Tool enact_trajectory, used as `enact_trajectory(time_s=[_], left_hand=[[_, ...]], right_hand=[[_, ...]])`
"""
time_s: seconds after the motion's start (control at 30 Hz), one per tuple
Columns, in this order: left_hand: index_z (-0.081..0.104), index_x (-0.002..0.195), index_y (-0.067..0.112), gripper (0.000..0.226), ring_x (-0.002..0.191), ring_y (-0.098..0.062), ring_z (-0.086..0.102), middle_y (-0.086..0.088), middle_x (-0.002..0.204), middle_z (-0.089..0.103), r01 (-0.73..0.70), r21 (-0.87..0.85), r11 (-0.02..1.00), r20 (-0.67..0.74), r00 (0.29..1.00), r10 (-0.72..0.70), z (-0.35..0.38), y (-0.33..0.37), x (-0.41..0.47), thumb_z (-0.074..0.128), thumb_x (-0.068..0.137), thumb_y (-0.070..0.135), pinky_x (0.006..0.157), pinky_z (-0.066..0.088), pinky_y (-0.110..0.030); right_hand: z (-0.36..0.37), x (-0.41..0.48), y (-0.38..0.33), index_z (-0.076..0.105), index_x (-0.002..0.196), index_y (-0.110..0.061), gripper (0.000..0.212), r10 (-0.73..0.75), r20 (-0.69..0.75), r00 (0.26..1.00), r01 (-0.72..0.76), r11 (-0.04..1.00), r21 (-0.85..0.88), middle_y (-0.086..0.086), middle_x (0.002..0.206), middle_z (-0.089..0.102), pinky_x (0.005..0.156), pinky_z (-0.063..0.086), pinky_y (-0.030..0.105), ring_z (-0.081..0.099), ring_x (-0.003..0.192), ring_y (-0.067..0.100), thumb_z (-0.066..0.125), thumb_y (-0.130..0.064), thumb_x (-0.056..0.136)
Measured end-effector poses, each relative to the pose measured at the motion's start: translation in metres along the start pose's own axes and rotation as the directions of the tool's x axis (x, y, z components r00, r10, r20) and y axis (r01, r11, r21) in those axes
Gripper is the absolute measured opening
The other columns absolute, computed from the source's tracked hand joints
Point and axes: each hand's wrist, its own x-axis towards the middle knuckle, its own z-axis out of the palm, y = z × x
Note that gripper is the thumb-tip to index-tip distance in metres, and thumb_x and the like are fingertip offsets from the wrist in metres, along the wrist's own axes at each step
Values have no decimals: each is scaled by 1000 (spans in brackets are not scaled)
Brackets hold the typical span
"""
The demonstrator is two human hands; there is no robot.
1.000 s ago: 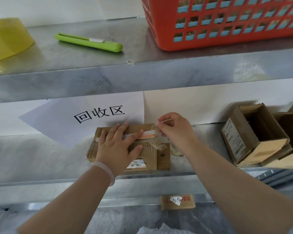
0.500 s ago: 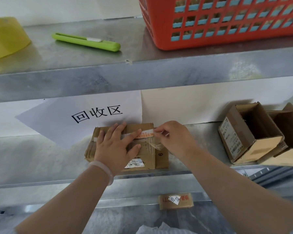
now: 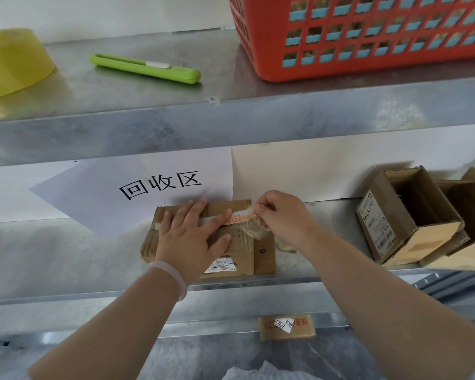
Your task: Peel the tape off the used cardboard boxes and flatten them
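Hiding part of box [image 3: 242, 256], tape [image 3: 239, 217]: left hand [image 3: 192, 237]

- The basket [image 3: 368, 37] is orange-red, with a grid of square holes showing blue.
- The cutter [image 3: 146, 68] is lime green with a white slider.
- The flattened box [image 3: 239, 253] is brown; its tape [image 3: 237, 218] is clear with orange print.
- The sign [image 3: 159, 185] is white with black characters.

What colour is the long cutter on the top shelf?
Lime green plastic cutter, with a white slider; head view shows it.
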Motion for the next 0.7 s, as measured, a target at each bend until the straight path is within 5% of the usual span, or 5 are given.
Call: enact_trajectory(time_s=[0.2, 0.4, 0.53, 0.7], left_hand=[[35, 136, 58, 66, 146, -22, 15, 4, 158, 22, 15, 25, 1000, 58, 998, -17, -3, 2, 2, 6, 79, 73, 116, 13, -52], [43, 133, 55, 68, 146, -22, 16, 4, 158, 23, 16, 36, 999, 63, 998, -19, -4, 2, 3, 5, 79, 73, 116, 13, -52], [29, 138, 60, 64, 145, -22, 16, 4, 158, 23, 10, 45, 999, 58, 998, -13, -3, 2, 2, 3, 80, 73, 116, 15, -51], [24, 139, 62, 65, 146, -21, 14, 4, 158, 21, 6, 42, 999, 71, 997, -8, -3, 2, 1, 1, 79, 73, 117, 12, -51]], right_hand=[[-3, -3, -8, 64, 86, -29, 14, -72, 68, 995, 72, 997, -2, -9, 85, 70, 83, 56, 31, 68, 83, 9, 56, -26, 97], [-9, -2, -18, 68, 90, -23, 6, -41, 33, 999, 33, 977, 211, -4, 77, 74, 65, 53, 16, 69, 65, 1, 64, -20, 93], [-11, 0, -7, 64, 92, -27, 7, 30, -64, 998, -14, 973, 229, -4, 74, 73, 65, 56, 25, 70, 66, 5, 65, -20, 92], [-9, -4, -2, 69, 99, -19, 10, 79, 3, 997, -77, 954, 288, -4, 88, 74, 69, 61, 28, 71, 78, 8, 61, -23, 95]])
